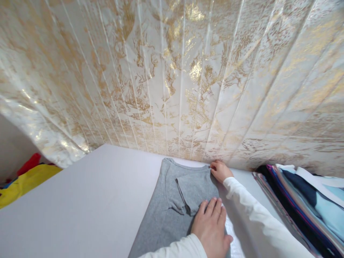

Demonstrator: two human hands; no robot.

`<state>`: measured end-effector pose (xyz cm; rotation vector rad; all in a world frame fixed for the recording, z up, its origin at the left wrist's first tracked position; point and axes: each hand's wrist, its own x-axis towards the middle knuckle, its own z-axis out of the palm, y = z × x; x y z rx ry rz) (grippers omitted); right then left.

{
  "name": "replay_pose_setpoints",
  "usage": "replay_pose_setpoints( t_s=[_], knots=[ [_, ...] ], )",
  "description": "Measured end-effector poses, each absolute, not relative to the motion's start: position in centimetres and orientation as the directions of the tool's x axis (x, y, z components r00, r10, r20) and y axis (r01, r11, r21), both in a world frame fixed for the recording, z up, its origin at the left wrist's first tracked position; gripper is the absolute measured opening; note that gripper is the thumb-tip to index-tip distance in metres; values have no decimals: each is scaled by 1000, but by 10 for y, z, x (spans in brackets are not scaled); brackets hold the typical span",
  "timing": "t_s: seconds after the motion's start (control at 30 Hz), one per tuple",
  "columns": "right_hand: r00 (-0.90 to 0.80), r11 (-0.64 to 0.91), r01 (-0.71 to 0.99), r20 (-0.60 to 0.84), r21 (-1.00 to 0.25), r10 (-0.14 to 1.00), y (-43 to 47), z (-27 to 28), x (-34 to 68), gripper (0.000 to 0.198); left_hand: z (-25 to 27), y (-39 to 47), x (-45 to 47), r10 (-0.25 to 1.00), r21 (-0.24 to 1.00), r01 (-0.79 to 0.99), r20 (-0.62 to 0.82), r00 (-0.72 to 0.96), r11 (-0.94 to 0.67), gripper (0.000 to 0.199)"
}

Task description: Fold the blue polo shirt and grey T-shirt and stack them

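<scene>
A grey shirt (161, 218) lies on the white table, one sleeve (185, 186) folded inward across its body. Flat on the shirt's right side rests my left hand (211, 227), palm down with fingers stretched out. At the shirt's upper right corner, by the neckline, my right hand (220, 171) pinches the fabric between thumb and fingers. A dark gap shows along the folded sleeve's opening. The shirt's lower end runs out of view at the bottom.
A stack of folded clothes (303, 204) lies to the right on the white table (88, 204). Yellow cloth (29, 182) and red cloth (29, 164) are beyond the table's left edge. A shiny white-and-gold patterned sheet (166, 86) hangs behind the table.
</scene>
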<state>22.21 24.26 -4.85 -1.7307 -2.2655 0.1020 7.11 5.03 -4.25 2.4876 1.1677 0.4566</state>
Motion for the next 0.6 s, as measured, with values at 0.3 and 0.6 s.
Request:
replay_pose_setpoints(
  t_s=[0.3, 0.6],
  knots=[
    [-336, 446, 858, 379, -253, 862, 168, -51, 195, 49, -5, 40, 36, 874, 425, 789, 13, 485, -444, 72],
    [-397, 441, 878, 231, -187, 888, 122, -44, 163, 49, -40, -15, -91, 917, 237, 887, 152, 369, -396, 79]
  ],
)
